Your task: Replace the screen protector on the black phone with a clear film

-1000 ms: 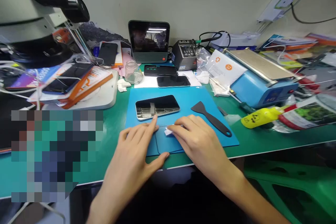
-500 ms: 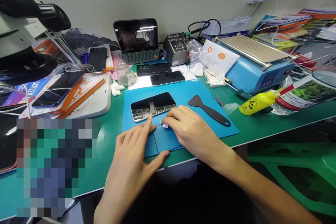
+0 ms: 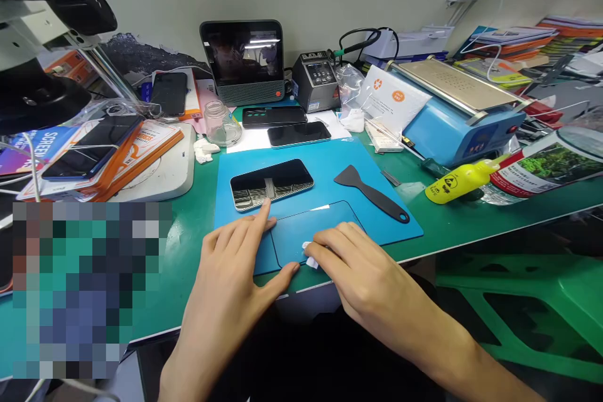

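A clear glass screen panel with a thin black border (image 3: pixel 301 226) lies flat on the blue mat (image 3: pixel 264 154). My left hand (image 3: pixel 240 257) is spread at its left end, thumb at the near corner and fingers at the far one. Pinched in my right hand (image 3: pixel 362 264) is a small white wipe (image 3: pixel 311 257), pressed on the panel's near edge; the hand hides the panel's right part. Just beyond lies a smartphone (image 3: pixel 273 183) with a dark, reflective screen. To the right rests a black plastic scraper (image 3: pixel 372 195).
Behind the mat are two more phones, a glass jar (image 3: pixel 220 125), a monitor (image 3: pixel 242 63) and a soldering station (image 3: pixel 315 81). A blue heating plate machine (image 3: pixel 456 113) and a yellow bottle (image 3: pixel 461 182) stand right. A microscope (image 3: pixel 51 31) overhangs the left; a green stool (image 3: pixel 518 308) is below.
My right hand has moved the wipe from the panel's far left area toward its near edge, uncovering more of the panel. My left hand stays at the left end. The camera view has shifted slightly.
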The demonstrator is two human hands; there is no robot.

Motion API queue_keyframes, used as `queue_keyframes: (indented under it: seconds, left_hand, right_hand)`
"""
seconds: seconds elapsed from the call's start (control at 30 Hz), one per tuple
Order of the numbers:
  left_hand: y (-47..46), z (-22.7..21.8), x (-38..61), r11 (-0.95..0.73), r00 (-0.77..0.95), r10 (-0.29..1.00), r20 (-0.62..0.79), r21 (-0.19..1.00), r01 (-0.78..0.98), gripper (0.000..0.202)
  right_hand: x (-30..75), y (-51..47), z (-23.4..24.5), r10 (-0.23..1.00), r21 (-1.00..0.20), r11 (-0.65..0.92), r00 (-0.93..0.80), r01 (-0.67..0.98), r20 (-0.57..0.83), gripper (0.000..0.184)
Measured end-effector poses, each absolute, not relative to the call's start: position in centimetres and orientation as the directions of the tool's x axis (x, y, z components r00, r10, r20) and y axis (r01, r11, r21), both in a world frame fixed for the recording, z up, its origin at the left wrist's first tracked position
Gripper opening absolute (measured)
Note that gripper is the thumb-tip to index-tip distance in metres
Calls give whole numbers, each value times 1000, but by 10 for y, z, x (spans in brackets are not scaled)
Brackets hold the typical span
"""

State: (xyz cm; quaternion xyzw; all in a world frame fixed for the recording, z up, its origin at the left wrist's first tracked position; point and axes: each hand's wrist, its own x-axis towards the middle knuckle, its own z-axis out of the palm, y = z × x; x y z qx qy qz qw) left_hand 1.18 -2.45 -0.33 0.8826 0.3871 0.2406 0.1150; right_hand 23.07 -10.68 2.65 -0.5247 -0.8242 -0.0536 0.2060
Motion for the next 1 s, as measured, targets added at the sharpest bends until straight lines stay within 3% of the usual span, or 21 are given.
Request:
queue_keyframes:
  seconds: [0.13, 0.3, 0.47, 0.7, 1.0]
  left_hand:
    - [-23, -5, 10, -672, 587, 740, 329, 410, 616, 88]
    - [-21, -6, 7, -677, 608, 731, 310, 436, 593, 97]
    - [-22, -6, 8, -667, 602, 740, 299, 442, 601, 92]
    - [-23, -6, 9, -670, 590, 741, 322, 414, 616, 97]
    - [-23, -4, 10, -669, 588, 742, 321, 417, 616, 94]
  right_hand:
    - [235, -109, 30, 842, -210, 468, -361, 858, 402, 33]
    - [231, -72, 27, 857, -331, 403, -224, 853, 464, 30]
    - [226, -51, 20, 878, -222, 398, -300, 890, 374, 30]
    - [220, -66, 20, 845, 36, 382, -364, 924, 391, 27]
    - [219, -95, 20, 804, 5, 429, -385, 903, 453, 31]
